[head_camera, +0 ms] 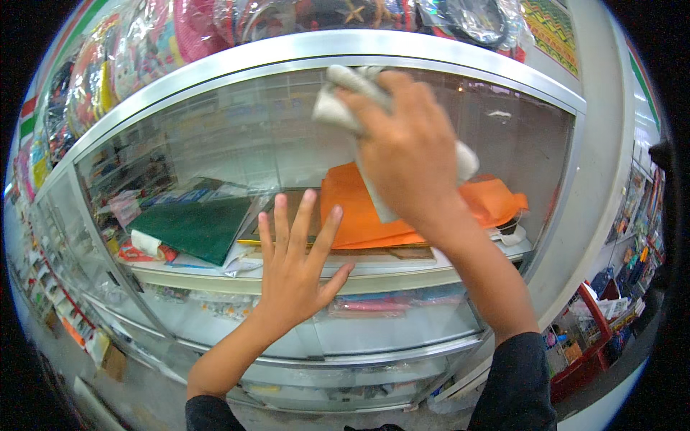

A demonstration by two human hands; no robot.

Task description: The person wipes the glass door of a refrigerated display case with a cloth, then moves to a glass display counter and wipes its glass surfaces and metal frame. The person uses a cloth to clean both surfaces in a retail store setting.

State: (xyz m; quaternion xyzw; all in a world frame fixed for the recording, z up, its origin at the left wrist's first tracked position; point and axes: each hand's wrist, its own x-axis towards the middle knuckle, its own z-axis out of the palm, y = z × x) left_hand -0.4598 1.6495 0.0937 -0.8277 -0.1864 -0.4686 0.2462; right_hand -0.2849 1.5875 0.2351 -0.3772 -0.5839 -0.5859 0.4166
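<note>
My right hand [412, 145] grips a crumpled white cloth [345, 110] high on the glass front [226, 134] of a display cabinet, just under its metal top rail [366, 43]. The hand is slightly blurred. Lower and to the left, my left hand [296, 269] is spread flat against the glass with nothing in it. Behind the pane, an orange fabric bag [356, 215] lies on a shelf [205, 280], partly covered by my right hand and the cloth. A dark green folder [199, 226] leans among papers left of my left hand.
Plastic-wrapped goods [145, 48] line the cabinet's top. Pink packets [372, 307] sit on a lower shelf. To the right are a pale pillar [598, 134] and a red wooden chair or frame [593, 334]. Stocked shelves [48, 285] run along the left, near a cardboard box [114, 362].
</note>
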